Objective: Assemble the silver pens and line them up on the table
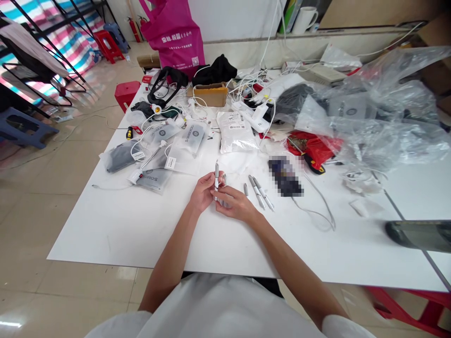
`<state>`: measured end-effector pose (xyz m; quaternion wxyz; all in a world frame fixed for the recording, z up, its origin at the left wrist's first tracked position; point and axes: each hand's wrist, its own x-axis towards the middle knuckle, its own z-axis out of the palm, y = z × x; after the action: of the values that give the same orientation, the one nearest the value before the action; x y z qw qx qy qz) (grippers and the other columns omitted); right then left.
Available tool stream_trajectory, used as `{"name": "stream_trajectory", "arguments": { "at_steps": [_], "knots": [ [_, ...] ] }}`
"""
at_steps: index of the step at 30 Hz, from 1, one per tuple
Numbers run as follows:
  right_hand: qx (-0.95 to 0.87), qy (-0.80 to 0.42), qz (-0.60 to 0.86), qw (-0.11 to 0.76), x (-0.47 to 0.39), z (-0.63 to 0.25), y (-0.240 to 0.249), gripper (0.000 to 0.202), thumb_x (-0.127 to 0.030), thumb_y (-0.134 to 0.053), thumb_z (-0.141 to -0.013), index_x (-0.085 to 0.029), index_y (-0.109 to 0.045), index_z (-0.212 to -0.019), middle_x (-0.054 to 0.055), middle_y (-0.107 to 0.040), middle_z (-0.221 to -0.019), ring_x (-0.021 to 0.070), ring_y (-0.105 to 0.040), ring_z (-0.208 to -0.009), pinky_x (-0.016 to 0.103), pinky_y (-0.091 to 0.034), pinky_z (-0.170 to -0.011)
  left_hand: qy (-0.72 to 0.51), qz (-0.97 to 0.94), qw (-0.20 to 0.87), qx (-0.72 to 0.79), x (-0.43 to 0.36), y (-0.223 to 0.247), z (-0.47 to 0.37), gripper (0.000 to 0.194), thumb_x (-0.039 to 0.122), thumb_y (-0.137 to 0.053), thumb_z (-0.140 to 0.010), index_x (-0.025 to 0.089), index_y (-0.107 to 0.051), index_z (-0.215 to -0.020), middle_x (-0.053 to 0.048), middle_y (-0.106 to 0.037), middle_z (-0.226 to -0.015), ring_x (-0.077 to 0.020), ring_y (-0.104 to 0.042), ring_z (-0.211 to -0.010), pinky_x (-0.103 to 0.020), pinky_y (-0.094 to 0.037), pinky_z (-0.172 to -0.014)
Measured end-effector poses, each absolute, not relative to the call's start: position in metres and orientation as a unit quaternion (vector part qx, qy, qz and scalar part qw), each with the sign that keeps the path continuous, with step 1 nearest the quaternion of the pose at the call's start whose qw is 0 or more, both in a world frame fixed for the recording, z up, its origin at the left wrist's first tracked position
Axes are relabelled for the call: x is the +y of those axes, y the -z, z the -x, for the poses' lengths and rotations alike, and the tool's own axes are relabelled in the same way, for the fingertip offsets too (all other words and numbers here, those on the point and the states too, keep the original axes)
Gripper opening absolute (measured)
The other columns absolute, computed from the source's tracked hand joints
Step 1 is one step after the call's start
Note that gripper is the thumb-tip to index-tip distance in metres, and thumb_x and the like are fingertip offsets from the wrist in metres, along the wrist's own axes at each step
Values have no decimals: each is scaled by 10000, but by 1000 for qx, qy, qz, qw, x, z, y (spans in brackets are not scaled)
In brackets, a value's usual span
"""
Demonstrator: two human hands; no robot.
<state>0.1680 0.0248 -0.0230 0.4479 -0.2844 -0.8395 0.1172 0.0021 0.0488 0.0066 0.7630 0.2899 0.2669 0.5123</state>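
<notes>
Both hands meet above the white table, close together around a grey-and-white pen [216,174] that stands nearly upright, tip end upward. My left hand [203,192] is closed round the pen from the left. My right hand [234,203] pinches at the pen's lower part from the right, its fingers curled; a second small greyish piece shows between the hands, too small to name. Just right of my right hand lie two similar pens [261,192], side by side. A short grey piece [245,189], like a pen part, lies between them and the hand.
Grey packets [153,178] and a cable lie at the left. Beyond the hands sits a white plastic parcel [237,132]. A blurred-out phone-like object [286,176] with a cable is at the right, near a red bag [313,145]. A dark bottle-like object [419,234] lies far right.
</notes>
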Motion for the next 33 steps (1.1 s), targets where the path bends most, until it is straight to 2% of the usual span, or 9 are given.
{"name": "stream_trajectory", "arguments": {
  "at_steps": [6, 10, 13, 16, 19, 22, 25, 28, 33],
  "knots": [
    [-673, -410, 303, 536, 18, -163, 2, 323, -356, -692, -991, -257, -733, -1296, 77, -790, -1089, 219, -766, -935, 424, -657, -879, -528, -255, 758, 287, 54, -3, 0, 357, 461, -825, -883, 211, -764, -1132, -54, -737, -1001, -144, -640, -783, -276, -475, -642],
    [-460, -568, 307, 609, 28, -169, -3, 326, -486, -674, -1011, -239, -772, -1201, 58, -789, -941, 194, -736, -789, 376, -624, -761, -559, -240, 735, 299, 58, 3, -2, 315, 482, -860, -850, 217, -777, -997, -42, -775, -1039, -157, -692, -925, -294, -533, -848],
    [-338, -596, 308, 660, 39, -175, -4, 329, -532, -724, -974, -228, -797, -1077, 13, -740, -848, 135, -673, -726, 295, -588, -718, -541, -292, 703, 357, 58, 7, -7, 318, 451, -897, -812, 200, -799, -981, -52, -791, -976, -178, -716, -974, -312, -518, -913],
    [-247, -602, 304, 696, 47, -180, -6, 305, -536, -792, -921, -235, -780, -971, -2, -745, -950, 124, -702, -886, 252, -589, -793, -495, -380, 678, 389, 55, 9, -14, 348, 427, -933, -760, 193, -823, -992, -66, -799, -977, -221, -725, -1008, -346, -512, -927],
    [-163, -638, 296, 692, 53, -186, -8, 333, -558, -799, -912, -236, -716, -897, 14, -767, -1074, 158, -726, -1023, 290, -612, -865, -438, -450, 676, 385, 51, 9, -17, 375, 420, -936, -748, 199, -829, -1032, -74, -799, -1053, -251, -720, -1058, -384, -514, -965],
    [-103, -669, 248, 693, 56, -196, -12, 331, -499, -733, -990, -222, -621, -845, -22, -710, -873, 93, -675, -741, 257, -614, -749, -415, -478, 679, 373, 49, 8, -16, 417, 438, -920, -771, 203, -819, -1100, -96, -792, -1132, -267, -711, -1121, -393, -516, -984],
    [-61, -695, 178, 694, 58, -210, -16, 334, -430, -602, -1088, -214, -540, -841, -100, -471, -642, 34, -408, -456, 156, -445, -461, -433, -484, 662, 374, 51, 8, -13, 415, 509, -844, -854, 190, -813, -1119, -119, -794, -1122, -269, -718, -1137, -387, -510, -990],
    [-33, -703, 154, 693, 59, -223, -18, 389, -465, -431, -1146, -225, -481, -844, -103, -340, -607, 55, -316, -423, 180, -323, -363, -460, -477, 641, 387, 53, 11, -12, 410, 542, -795, -895, 173, -815, -1073, -119, -797, -1068, -253, -735, -1074, -387, -515, -989],
    [-18, -703, 131, 698, 60, -236, -16, 390, -462, -342, -1138, -254, -372, -810, -79, -307, -626, 96, -342, -471, 232, -403, -427, -491, -482, 600, 408, 54, 14, -14, 377, 539, -779, -908, 174, -809, -997, -103, -790, -1000, -222, -730, -979, -370, -534, -924]
  ]
}}
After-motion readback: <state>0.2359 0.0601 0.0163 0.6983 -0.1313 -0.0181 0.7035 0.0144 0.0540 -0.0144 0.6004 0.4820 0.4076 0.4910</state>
